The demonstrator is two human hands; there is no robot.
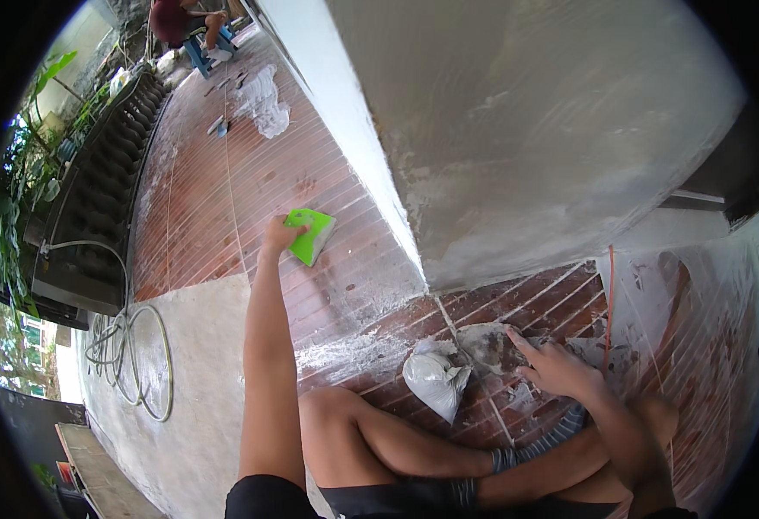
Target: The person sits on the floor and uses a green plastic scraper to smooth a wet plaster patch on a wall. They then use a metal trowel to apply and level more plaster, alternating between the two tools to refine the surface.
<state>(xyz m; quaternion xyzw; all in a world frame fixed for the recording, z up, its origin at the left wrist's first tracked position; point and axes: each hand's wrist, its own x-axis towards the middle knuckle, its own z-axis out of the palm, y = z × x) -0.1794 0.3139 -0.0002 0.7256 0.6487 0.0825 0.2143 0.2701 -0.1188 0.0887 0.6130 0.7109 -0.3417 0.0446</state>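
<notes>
The left hand [286,233] grasps a flat green scraper [312,232], gripping its left edge with the thumb laid over the upper face; the scraper is out in front of the person, over the red tiled floor [198,190] and to the left of the plastered wall [535,138]. Its right edge looks pale, as if coated. The right hand [561,368] is released, with the index finger extended, the thumb apart from it and whitish residue on the fingertips; it is beside a grey smeared patch [483,346], though whether a fingertip touches that patch cannot be told. Just left of the patch sits a crumpled white plastic bag [436,381], in front of the person's crossed legs [379,432] and striped socks [535,445]. An orange cord [610,303] runs down near the right hand. White smears mark the tiles along the wall's foot. Farther off, a white patch [263,102] spreads over the floor near a small hand tool [218,127], and another person [172,22] sits on a blue stool [198,59]. A coiled hose [165,363] lies to the left, near the dark balustrade [94,186].
</notes>
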